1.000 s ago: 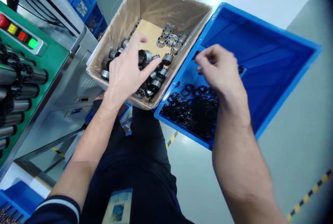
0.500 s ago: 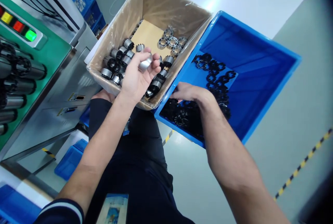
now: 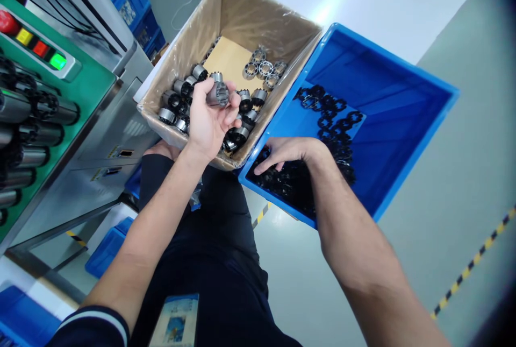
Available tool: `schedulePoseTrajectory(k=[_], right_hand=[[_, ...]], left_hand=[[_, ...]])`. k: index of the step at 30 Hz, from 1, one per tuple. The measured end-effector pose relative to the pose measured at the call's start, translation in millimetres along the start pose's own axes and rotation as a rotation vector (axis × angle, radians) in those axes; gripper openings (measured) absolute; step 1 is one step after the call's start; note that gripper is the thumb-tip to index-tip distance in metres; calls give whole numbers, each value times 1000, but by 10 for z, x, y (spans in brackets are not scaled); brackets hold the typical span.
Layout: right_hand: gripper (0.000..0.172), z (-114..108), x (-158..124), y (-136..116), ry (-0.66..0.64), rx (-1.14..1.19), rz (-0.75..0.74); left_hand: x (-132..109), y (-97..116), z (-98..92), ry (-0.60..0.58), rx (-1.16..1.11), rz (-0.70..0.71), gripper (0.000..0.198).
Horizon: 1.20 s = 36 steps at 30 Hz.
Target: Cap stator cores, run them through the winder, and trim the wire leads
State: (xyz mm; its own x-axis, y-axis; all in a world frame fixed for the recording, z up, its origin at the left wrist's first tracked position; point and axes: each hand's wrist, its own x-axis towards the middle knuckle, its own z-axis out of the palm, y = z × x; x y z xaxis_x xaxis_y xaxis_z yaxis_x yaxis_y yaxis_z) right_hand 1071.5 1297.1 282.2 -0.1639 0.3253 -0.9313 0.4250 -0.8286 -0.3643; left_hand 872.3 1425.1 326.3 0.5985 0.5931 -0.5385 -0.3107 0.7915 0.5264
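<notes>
My left hand [image 3: 209, 118], above the cardboard box, is closed around a silver metal cylinder [image 3: 218, 94] with a slotted end turned toward me. Below and around that hand, similar metal cylinders with black toothed ends [image 3: 173, 100] lie in the cardboard box [image 3: 258, 11]. My right hand [image 3: 284, 151] reaches into the blue bin [image 3: 403, 137], low over a pile of black slotted rings [image 3: 282, 183]. Its visible thumb and fingertip are apart, with no held part showing between them; the other fingers are hidden.
Several metal rings [image 3: 265, 69] lie on a cardboard sheet [image 3: 230, 62] inside the box. More black rings [image 3: 336, 115] spread across the bin floor. At left stands a green machine panel [image 3: 91, 86] with lit buttons and rows of metal cylinders [image 3: 48, 132]. Stacked blue crates [image 3: 129, 5] stand behind.
My left hand has turned the metal cylinder, so its slotted end now shows. My right hand has shifted slightly down and left among the black rings, and its thumb has come into view.
</notes>
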Motion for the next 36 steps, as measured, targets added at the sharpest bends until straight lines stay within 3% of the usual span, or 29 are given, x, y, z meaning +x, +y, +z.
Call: schedulePoseTrajectory(k=[4, 7, 15, 20, 23, 26, 30, 33, 36], right_hand=[[40, -15, 24, 53, 90, -5, 14], [30, -129, -13, 134, 218, 26, 8], [40, -494, -329, 467, 727, 91, -185], [50, -495, -454, 488, 962, 266, -530], [55, -363, -461, 283, 949, 478, -834], [61, -138, -427, -12, 833, 665, -1062], [67, 142, -352, -293, 663, 740, -1136], [72, 238, -282, -348, 627, 739, -1160], [77, 251, -212, -330, 636, 709, -1166]], left_hand=[[9, -24, -18, 1, 31, 18, 56], [23, -47, -25, 0, 59, 24, 50], [16, -101, -12, -24, 102, 79, 55], [27, -178, -74, -213, 285, 159, 55], [11, -237, -114, -324, 402, 239, 56], [-5, -292, -153, -408, 533, 343, 68], [15, -333, -208, -518, 666, 452, 64], [48, -341, -246, -500, 654, 522, 50], [72, -359, -266, -465, 635, 524, 50]])
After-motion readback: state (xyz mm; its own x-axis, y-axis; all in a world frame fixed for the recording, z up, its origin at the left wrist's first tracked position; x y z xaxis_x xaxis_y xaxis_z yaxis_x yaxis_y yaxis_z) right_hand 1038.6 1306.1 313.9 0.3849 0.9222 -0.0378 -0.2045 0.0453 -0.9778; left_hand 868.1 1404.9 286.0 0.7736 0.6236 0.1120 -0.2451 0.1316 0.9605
